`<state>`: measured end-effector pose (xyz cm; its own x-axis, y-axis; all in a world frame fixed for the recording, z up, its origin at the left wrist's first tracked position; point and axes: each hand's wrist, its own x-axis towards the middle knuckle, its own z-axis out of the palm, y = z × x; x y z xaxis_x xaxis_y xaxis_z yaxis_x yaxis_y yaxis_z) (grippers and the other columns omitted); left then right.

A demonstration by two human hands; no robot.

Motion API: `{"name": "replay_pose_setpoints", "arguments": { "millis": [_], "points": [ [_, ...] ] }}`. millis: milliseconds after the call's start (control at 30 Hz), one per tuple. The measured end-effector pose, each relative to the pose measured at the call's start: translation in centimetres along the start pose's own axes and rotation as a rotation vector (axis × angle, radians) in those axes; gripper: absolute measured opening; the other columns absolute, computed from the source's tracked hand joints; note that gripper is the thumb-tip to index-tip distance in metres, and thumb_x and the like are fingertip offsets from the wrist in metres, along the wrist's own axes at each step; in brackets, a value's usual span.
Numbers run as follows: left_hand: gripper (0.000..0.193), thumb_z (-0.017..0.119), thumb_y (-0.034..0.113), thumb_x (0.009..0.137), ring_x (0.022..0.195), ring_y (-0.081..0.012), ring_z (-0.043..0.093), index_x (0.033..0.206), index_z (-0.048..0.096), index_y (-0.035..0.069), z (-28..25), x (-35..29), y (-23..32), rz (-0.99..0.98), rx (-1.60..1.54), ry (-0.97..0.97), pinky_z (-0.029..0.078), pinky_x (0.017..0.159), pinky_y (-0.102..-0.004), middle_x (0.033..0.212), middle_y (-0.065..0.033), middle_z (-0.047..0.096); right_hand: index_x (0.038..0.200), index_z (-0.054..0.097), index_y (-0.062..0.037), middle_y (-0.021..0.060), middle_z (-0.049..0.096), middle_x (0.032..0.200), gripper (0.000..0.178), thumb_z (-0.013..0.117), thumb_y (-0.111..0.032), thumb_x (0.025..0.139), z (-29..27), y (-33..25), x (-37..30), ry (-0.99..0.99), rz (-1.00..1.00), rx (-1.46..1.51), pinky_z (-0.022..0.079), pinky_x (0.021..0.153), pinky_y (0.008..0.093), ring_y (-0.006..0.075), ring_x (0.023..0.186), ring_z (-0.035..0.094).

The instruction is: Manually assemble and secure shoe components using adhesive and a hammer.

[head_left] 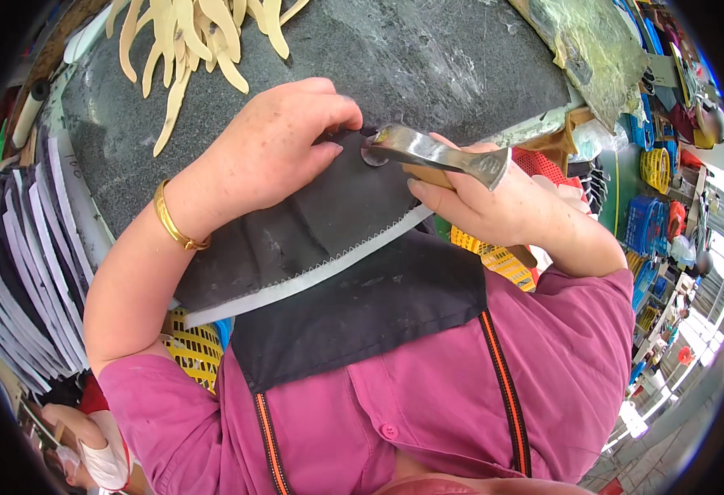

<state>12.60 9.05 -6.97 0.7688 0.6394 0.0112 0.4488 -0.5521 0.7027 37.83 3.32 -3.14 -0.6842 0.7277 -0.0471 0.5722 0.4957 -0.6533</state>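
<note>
A black sheet piece (pixel 321 227) lies across the near edge of the work table, with a zigzag-stitched seam and a pale grey strip along its near side. My left hand (pixel 267 144) is closed on its far edge, thumb and fingers curled together there. In my right hand (pixel 490 202) is a hammer (pixel 440 153), gripped by its wooden handle. The rounded face of its metal head rests on or just above the black piece, right of my left fingertips. Exact contact there cannot be told.
Curved beige strips (pixel 185 41) are heaped at the far left of the dark table top (pixel 428 66). Stacked black-and-white sheets (pixel 36 256) stand at left. A wrinkled plastic sheet (pixel 597 66) covers the far right corner. Yellow baskets (pixel 494 256) sit below; another person (pixel 102 445) is at lower left.
</note>
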Motion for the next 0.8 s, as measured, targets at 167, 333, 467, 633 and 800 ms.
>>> {"name": "replay_pose_setpoints", "arguments": {
  "millis": [167, 333, 467, 633, 800],
  "points": [
    [0.018, 0.07, -0.001, 0.079, 0.074, -0.02, 0.062, 0.096, 0.066, -0.002, -0.5, 1.4, -0.3, -0.138, -0.138, -0.083, 0.05, 0.067, -0.0319, 0.08, -0.0109, 0.062, 0.118, 0.064, 0.0021, 0.0205, 0.068, 0.097, 0.031, 0.064, -0.019, 0.095, -0.3, 0.7, -0.3, -0.207, 0.11, 0.051, 0.053, 0.072, 0.0441, 0.0382, 0.08, 0.066],
    [0.013, 0.067, 0.004, 0.078, 0.081, -0.0329, 0.066, 0.09, 0.068, 0.001, 0.5, 1.6, -0.7, -0.188, -0.101, -0.104, 0.053, 0.073, -0.0411, 0.083, -0.0148, 0.065, 0.109, 0.059, -0.0024, 0.02, 0.062, 0.082, 0.024, 0.056, -0.022, 0.096, 0.5, 0.6, -0.5, -0.094, 0.08, 0.078, 0.051, 0.064, 0.0498, 0.0416, 0.077, 0.064],
    [0.017, 0.071, -0.001, 0.08, 0.079, -0.0255, 0.064, 0.096, 0.068, 0.002, 0.6, 0.1, -1.4, 0.096, -0.041, 0.061, 0.051, 0.069, -0.0328, 0.088, -0.0093, 0.063, 0.111, 0.059, -0.0026, 0.0207, 0.062, 0.084, 0.025, 0.057, -0.022, 0.096, 0.7, 0.3, -0.5, -0.068, 0.142, 0.09, 0.052, 0.065, 0.0505, 0.0428, 0.079, 0.064],
    [0.02, 0.072, 0.0, 0.081, 0.082, -0.0263, 0.063, 0.101, 0.071, 0.004, 1.4, -1.1, -1.7, 0.18, -0.008, 0.114, 0.052, 0.071, -0.0343, 0.09, -0.0085, 0.062, 0.116, 0.055, -0.002, 0.022, 0.063, 0.081, 0.029, 0.058, -0.022, 0.095, 0.2, 0.7, -0.1, -0.063, 0.183, 0.032, 0.052, 0.066, 0.0511, 0.0433, 0.079, 0.064],
    [0.007, 0.068, 0.009, 0.085, 0.081, -0.0265, 0.061, 0.09, 0.069, 0.004, 2.3, -1.8, -1.2, 0.239, 0.164, 0.228, 0.053, 0.068, -0.0379, 0.083, -0.007, 0.058, 0.112, 0.05, -0.0001, 0.0247, 0.062, 0.073, 0.029, 0.058, -0.022, 0.094, -0.3, 0.5, 1.4, -0.017, 0.132, -0.047, 0.05, 0.063, 0.0533, 0.0454, 0.072, 0.064]
  ]
}}
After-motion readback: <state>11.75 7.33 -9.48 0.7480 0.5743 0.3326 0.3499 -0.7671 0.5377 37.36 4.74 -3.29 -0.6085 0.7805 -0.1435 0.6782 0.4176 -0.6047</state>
